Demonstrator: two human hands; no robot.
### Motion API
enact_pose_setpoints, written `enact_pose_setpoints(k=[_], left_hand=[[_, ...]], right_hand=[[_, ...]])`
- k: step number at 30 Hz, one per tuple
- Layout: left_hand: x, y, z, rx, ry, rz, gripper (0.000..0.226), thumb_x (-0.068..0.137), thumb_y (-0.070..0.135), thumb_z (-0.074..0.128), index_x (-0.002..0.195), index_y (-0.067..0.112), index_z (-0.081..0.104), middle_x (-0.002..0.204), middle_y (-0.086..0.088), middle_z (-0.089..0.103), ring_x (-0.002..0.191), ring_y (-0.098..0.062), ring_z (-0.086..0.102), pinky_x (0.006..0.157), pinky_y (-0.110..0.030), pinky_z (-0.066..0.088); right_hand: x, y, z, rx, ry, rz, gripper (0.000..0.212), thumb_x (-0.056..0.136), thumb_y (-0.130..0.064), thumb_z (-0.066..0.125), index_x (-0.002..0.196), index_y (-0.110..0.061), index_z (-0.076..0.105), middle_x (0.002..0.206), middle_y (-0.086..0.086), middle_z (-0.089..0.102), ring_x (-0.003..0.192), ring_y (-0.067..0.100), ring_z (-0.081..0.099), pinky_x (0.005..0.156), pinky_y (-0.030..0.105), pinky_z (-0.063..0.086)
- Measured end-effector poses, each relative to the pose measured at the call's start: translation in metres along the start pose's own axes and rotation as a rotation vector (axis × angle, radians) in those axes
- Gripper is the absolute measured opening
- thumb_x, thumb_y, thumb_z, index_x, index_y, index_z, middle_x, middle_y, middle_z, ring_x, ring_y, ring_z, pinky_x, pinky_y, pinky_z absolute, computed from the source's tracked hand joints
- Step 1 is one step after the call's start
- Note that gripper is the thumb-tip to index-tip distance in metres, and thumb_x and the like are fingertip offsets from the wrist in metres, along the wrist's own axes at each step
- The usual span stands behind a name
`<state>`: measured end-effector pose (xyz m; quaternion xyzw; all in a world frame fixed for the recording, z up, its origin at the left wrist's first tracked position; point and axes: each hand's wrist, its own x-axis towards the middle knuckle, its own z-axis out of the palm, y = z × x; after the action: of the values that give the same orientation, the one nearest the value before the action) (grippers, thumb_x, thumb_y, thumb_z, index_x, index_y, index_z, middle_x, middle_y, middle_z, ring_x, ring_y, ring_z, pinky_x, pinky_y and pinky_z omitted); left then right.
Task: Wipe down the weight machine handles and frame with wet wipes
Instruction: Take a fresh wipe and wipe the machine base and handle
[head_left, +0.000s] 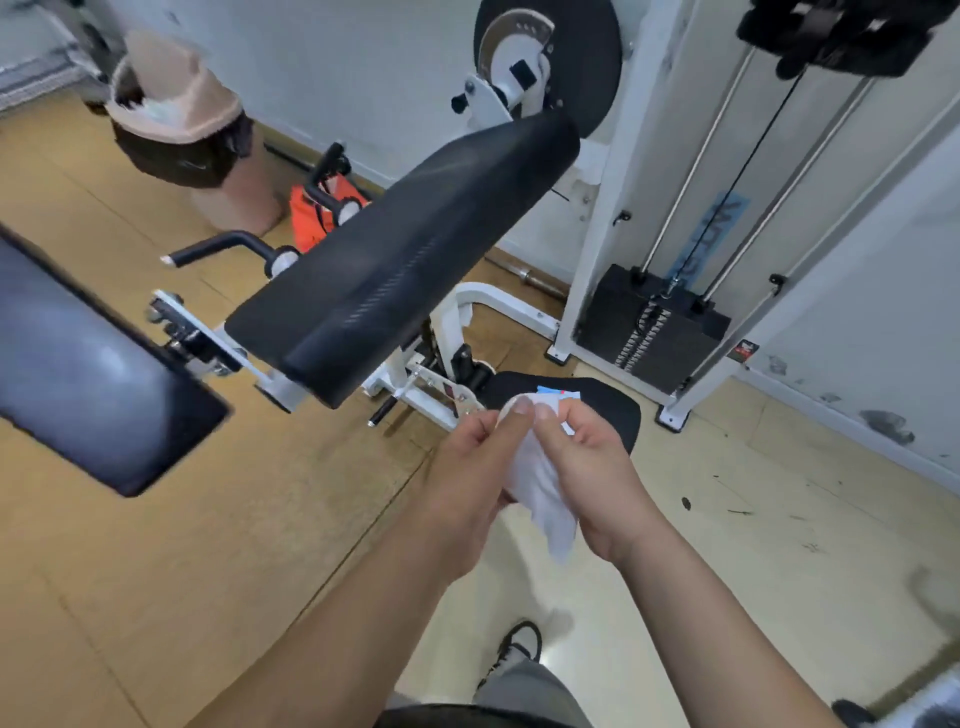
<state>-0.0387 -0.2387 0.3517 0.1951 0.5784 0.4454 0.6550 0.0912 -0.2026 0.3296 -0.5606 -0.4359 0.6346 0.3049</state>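
Note:
A white wet wipe hangs crumpled between my two hands at the centre of the view. My left hand pinches its upper left part. My right hand pinches its upper right part, thumb tips nearly touching. Just behind my fingers a white pack with blue and red print lies on the machine's black seat. The white machine frame and a long black arm pad stand ahead of my hands. Black handles stick out to the left of the pad.
A weight stack with guide rods and cable stands in a white tower at right. A bin lined with a bag sits at the back left, an orange bag beside it. A padded bench fills the left edge. My shoe is below.

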Motion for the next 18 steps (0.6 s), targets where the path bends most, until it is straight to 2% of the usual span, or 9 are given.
enact_pose_setpoints(k=[2,4,6,9,11,14,18], left_hand=[[-0.016,-0.008,-0.029,-0.067,-0.091,-0.028,0.048,0.093,0.047,0.071,0.129,0.014,0.068,0.123,-0.014,0.075,0.117,-0.033,0.070,0.100,-0.051,0.055],[-0.032,-0.019,-0.066,-0.139,-0.125,-0.042,0.044,0.097,0.033,0.066,0.133,0.009,0.067,0.129,-0.020,0.071,0.123,-0.036,0.066,0.097,-0.047,0.055],[-0.051,-0.024,-0.107,-0.188,-0.114,-0.035,0.038,0.101,0.017,0.057,0.135,0.003,0.065,0.131,-0.025,0.068,0.126,-0.041,0.064,0.103,-0.051,0.052],[-0.083,-0.027,-0.174,-0.200,-0.012,-0.032,0.036,0.103,0.007,0.048,0.134,0.000,0.063,0.126,-0.027,0.070,0.120,-0.040,0.067,0.098,-0.048,0.055],[-0.105,-0.029,-0.218,-0.165,0.044,-0.029,0.034,0.104,0.008,0.048,0.133,0.001,0.064,0.125,-0.024,0.072,0.119,-0.040,0.068,0.103,-0.053,0.052],[-0.138,-0.033,-0.278,-0.195,0.126,-0.019,0.031,0.106,0.014,0.052,0.130,0.000,0.066,0.127,-0.024,0.071,0.121,-0.042,0.067,0.108,-0.058,0.047],[-0.172,-0.025,-0.333,-0.202,0.346,0.046,0.017,0.102,0.027,0.061,0.115,0.020,0.070,0.104,-0.008,0.080,0.097,-0.029,0.078,0.094,-0.056,0.059]], right_hand=[[-0.013,0.004,0.029,0.003,0.019,0.016,0.041,0.096,-0.053,0.064,0.096,-0.012,0.061,0.101,0.026,0.074,0.087,0.029,0.071,0.086,0.050,0.059],[-0.025,0.010,0.061,0.029,0.030,0.052,0.036,0.099,-0.049,0.065,0.092,-0.013,0.061,0.091,0.020,0.073,0.081,0.028,0.070,0.080,0.046,0.058],[-0.038,0.020,0.094,0.033,0.037,0.077,0.030,0.103,-0.041,0.067,0.088,-0.015,0.062,0.081,0.008,0.072,0.073,0.023,0.068,0.072,0.039,0.056],[-0.063,0.035,0.155,0.025,-0.002,0.111,0.025,0.105,-0.030,0.066,0.085,-0.016,0.063,0.070,0.000,0.072,0.062,0.015,0.068,0.064,0.032,0.052],[-0.082,0.045,0.198,0.012,-0.012,0.125,0.025,0.105,-0.029,0.066,0.085,-0.015,0.063,0.071,0.000,0.072,0.062,0.014,0.069,0.064,0.031,0.052],[-0.112,0.059,0.266,0.032,-0.026,0.167,0.023,0.106,-0.032,0.064,0.092,-0.013,0.064,0.086,0.008,0.075,0.074,0.021,0.071,0.073,0.036,0.055],[-0.140,0.066,0.347,0.002,-0.034,0.179,0.027,0.107,-0.038,0.060,0.092,-0.015,0.062,0.091,0.009,0.074,0.079,0.023,0.069,0.074,0.037,0.052]])
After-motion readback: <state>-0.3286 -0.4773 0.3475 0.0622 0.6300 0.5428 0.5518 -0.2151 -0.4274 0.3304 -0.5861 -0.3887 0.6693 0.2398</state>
